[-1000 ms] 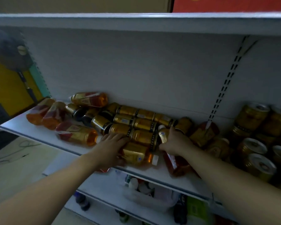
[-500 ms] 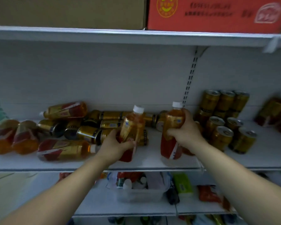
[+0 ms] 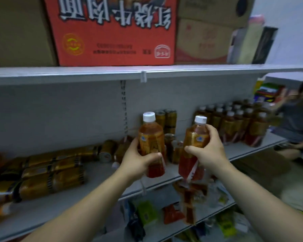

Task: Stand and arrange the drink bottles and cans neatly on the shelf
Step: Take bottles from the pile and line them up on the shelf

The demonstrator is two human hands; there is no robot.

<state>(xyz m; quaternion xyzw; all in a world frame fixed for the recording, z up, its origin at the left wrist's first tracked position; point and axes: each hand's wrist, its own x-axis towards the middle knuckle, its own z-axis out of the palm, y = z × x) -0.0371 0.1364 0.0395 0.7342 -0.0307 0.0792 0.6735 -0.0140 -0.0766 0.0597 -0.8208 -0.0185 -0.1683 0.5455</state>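
My left hand (image 3: 138, 161) grips an upright amber tea bottle (image 3: 150, 135) with a white cap, held above the white shelf (image 3: 98, 173). My right hand (image 3: 208, 151) grips a second upright tea bottle (image 3: 196, 137), slightly tilted, just to the right. Several gold cans (image 3: 52, 172) lie on their sides at the left of the shelf. A few cans (image 3: 165, 119) stand behind the held bottles. At the right, several tea bottles (image 3: 234, 123) stand upright in neat rows.
An upper shelf (image 3: 112, 72) carries a red carton (image 3: 112, 32) and brown boxes. A lower shelf (image 3: 164, 215) holds snack packets. A person (image 3: 297, 123) sits at the far right by the shelf's end.
Both hands have lifted their bottles from lying on the shelf to upright and carried them right. The view has swung right and upward, bringing the standing bottles into sight.
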